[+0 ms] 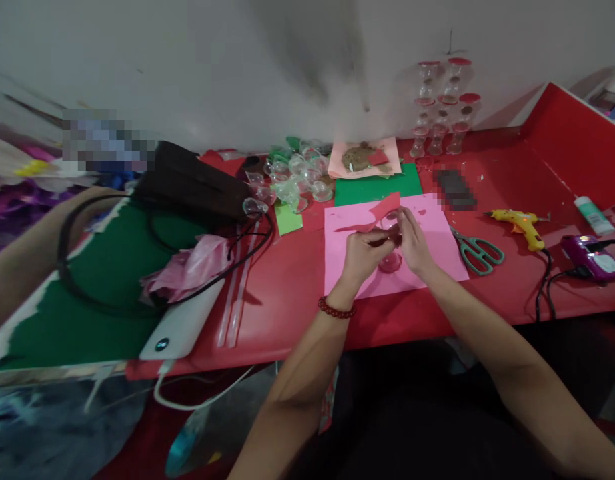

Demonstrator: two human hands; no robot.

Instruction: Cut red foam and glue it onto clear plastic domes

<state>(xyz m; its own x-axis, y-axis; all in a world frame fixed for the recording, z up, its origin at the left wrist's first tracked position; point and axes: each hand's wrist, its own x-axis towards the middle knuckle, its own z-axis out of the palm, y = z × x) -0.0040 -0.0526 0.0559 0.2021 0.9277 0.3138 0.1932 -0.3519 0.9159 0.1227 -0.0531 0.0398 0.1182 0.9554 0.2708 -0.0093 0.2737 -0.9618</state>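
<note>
On a pink paper sheet [340, 270], my left hand [365, 255] is closed, fingertips pinched at the waist of a small clear plastic cup hourglass [390, 263] with a reddish round end towards me. My right hand [415, 245] wraps the other side of it, fingers bent together, hiding most of its middle. Just beyond my fingertips is a piece of red paper [385, 208] with a cut edge, and I cannot tell whether they touch it. Green-handled scissors [480, 253] lie at the sheet's right edge.
Clear plastic cups [300, 173] are heaped at the back, beside brown grains [358, 158] on pale paper. Several finished cup hourglasses [437, 117] are stacked against the wall. A yellow glue gun [520, 223], a glue bottle [594, 215] and a black bag [190, 183] flank the work area. Another person's arm [32, 250] reaches in at left.
</note>
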